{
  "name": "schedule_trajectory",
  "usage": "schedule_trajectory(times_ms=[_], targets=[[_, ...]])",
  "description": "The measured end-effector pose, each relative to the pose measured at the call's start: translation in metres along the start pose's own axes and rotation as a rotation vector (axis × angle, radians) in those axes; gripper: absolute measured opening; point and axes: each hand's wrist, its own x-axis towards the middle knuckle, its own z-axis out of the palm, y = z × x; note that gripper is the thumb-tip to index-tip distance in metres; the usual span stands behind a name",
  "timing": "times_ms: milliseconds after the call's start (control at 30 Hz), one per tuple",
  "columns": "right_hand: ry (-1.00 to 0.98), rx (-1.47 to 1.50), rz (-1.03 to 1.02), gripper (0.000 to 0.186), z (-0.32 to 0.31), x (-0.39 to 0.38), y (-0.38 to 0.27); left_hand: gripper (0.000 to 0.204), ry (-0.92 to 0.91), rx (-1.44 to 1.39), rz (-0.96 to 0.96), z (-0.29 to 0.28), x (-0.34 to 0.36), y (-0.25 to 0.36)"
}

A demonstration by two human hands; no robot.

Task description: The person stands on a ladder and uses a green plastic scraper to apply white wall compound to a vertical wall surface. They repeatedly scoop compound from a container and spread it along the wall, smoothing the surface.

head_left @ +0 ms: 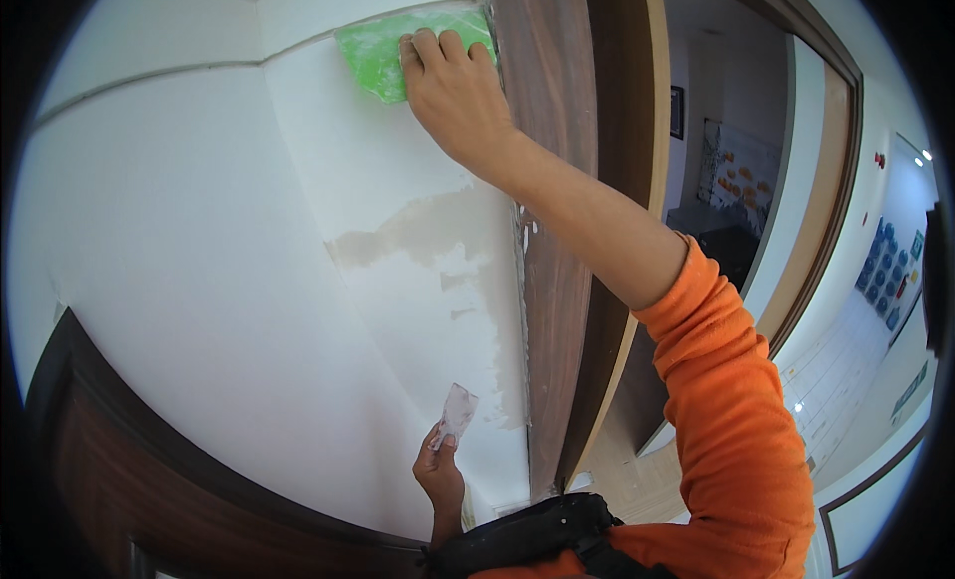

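Observation:
A green flat spreader [373, 57], smeared with white, is gripped by my right hand [453, 92] against the upper white wall, beside the brown wooden door frame [557, 330]. Low in the view, my left hand [443, 470] holds a small, pale, smudged flat piece [458, 405] upright between thumb and fingers; I cannot tell what it is. Between my two hands, an uneven beige-grey patch of filler [383, 236] marks the white wall [199, 241], reaching toward the frame's edge.
A dark wooden panel [90, 420] curves along the lower left. A black strapped bag [517, 529] is at my body. Right, a doorway shows a room with an orange-patterned picture [741, 171]; farther right, a corridor holds several blue water bottles [880, 266].

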Motion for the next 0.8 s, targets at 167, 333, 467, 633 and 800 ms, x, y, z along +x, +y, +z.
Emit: schedule_trajectory(times_ms=[167, 333, 467, 633, 800], targets=[[-0.089, -0.045, 0.026, 0.030, 0.014, -0.037, -0.020, 0.032, -0.014, 0.073, 0.037, -0.002, 0.000, 0.002], [-0.102, 0.032, -0.034, 0.030, -0.013, -0.066, -0.042, 0.031, -0.004, 0.037, 0.000, -0.006, 0.001, -0.006], [-0.008, 0.025, -0.001, 0.031, -0.017, -0.019, -0.026, 0.032, -0.022, 0.052, 0.003, -0.010, 0.001, -0.007], [-0.112, -0.021, 0.032, 0.030, 0.001, -0.021, -0.011, 0.032, -0.026, 0.037, 0.012, -0.001, 0.001, 0.001], [-0.282, 0.048, -0.007, 0.046, -0.020, -0.097, -0.054, 0.032, -0.021, -0.004, -0.007, -0.004, 0.001, -0.008]])
